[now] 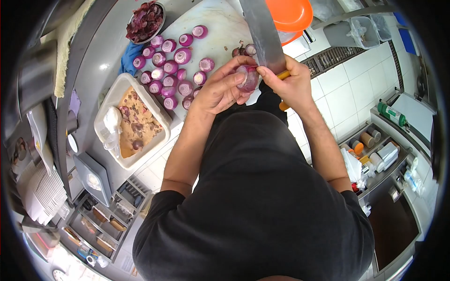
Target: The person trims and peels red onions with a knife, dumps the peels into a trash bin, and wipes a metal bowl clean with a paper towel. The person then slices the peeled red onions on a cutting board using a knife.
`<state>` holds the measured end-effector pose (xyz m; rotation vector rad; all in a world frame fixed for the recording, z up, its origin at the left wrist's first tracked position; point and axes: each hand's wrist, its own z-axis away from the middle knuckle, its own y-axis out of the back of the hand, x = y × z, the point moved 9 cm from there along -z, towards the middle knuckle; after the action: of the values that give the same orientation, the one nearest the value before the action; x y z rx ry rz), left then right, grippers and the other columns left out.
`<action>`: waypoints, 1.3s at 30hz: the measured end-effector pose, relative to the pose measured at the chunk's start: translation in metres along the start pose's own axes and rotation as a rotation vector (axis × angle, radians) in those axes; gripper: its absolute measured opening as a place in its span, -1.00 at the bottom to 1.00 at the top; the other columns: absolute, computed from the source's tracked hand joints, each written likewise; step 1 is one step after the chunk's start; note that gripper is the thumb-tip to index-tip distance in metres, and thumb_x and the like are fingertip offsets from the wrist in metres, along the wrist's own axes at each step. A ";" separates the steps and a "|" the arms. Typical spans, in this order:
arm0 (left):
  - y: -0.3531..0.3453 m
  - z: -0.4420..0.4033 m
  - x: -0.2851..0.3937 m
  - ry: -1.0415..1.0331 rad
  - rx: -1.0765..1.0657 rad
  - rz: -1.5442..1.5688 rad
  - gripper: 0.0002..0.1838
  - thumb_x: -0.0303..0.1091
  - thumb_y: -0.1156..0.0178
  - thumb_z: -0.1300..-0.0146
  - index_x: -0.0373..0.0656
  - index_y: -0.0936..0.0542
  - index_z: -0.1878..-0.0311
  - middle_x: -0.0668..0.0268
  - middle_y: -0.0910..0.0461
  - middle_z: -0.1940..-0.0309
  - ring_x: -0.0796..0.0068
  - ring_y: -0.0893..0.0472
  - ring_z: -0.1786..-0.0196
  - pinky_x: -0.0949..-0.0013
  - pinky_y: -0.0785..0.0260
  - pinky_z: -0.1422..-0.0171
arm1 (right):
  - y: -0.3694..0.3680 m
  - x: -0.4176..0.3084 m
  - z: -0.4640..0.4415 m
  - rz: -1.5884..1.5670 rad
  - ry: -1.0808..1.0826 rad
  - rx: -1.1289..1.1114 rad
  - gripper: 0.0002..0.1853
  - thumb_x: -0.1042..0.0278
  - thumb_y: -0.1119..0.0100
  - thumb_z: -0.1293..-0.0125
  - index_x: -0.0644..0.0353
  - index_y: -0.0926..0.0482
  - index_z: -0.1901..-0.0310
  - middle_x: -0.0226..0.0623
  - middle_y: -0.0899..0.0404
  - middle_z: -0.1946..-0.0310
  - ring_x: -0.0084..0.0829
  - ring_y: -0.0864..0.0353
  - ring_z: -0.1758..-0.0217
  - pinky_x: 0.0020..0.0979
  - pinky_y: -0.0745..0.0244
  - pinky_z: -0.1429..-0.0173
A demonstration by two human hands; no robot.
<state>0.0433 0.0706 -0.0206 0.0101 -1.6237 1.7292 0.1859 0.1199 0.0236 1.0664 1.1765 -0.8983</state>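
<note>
Onion (247, 78) in left hand (224, 89), fingers curled around it and thumb laid across its face. Right hand (294, 83) closed on the yellow handle (284, 75) of a broad knife (265, 35), blade pointing away from us; its thumb and forefinger meet at the onion's edge, pinching what looks like skin. Both hands are held between our dark-clothed torso and the pale board (213, 44). On the board we count many peeled purple onions (182, 56), loosely grouped, plus a few trimmings (239, 50) near the left hand. Containers: at the board's far left corner, a round metal bowl (163, 19) heaped with dark red skins (144, 21); a blue cloth (129, 60) just beside it. Nearer us on the steel surface (104, 58), we note a whitish rectangular tub (164, 136) of cloudy tan liquid (136, 112), dark reddish pieces floating, and a white plastic bag (112, 124) slumped over its left side. Beyond the right hand, an orange bowl (291, 14), no contents made out. Farther right, a grey bin (338, 33) has translucent plastic inside; lower right, jars (367, 139) stand in a compartmented metal unit (402, 154).
</note>
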 end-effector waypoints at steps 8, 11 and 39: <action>0.026 -0.001 0.005 -0.072 0.095 0.039 -0.59 -0.22 -0.21 -0.58 -0.23 -0.48 -0.34 0.19 -0.68 -0.05 0.48 -0.60 0.22 0.41 -0.40 0.25 | 0.006 0.004 0.004 -0.013 -0.067 0.050 -0.70 0.24 -0.60 -0.32 0.28 -0.75 0.11 -0.49 -0.76 0.39 -0.78 -0.60 0.34 -0.59 -0.55 0.22; 0.033 0.004 0.010 -0.128 0.231 0.035 -0.61 -0.19 -0.20 -0.59 -0.17 -0.49 -0.33 0.23 -0.67 -0.11 0.46 -0.62 0.14 0.40 -0.43 0.13 | 0.006 0.007 0.003 0.005 -0.074 -0.006 -0.71 0.26 -0.59 -0.31 0.27 -0.74 0.11 -0.50 -0.76 0.40 -0.78 -0.59 0.34 -0.59 -0.54 0.22; 0.107 0.017 0.036 -0.314 0.798 -0.013 -0.81 -0.26 -0.33 -0.48 -0.04 -0.54 0.00 0.38 -0.69 0.14 0.46 -0.68 0.10 0.28 -0.49 -0.05 | -0.010 0.020 -0.003 0.011 -0.016 -0.082 -0.73 0.26 -0.55 -0.37 0.21 -0.64 0.29 -0.56 -0.58 0.58 -0.76 -0.46 0.60 -0.61 -0.33 0.52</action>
<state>-0.0455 0.0835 -0.0910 0.6972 -1.0166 2.3361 0.1792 0.1204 0.0017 0.9975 1.1833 -0.8417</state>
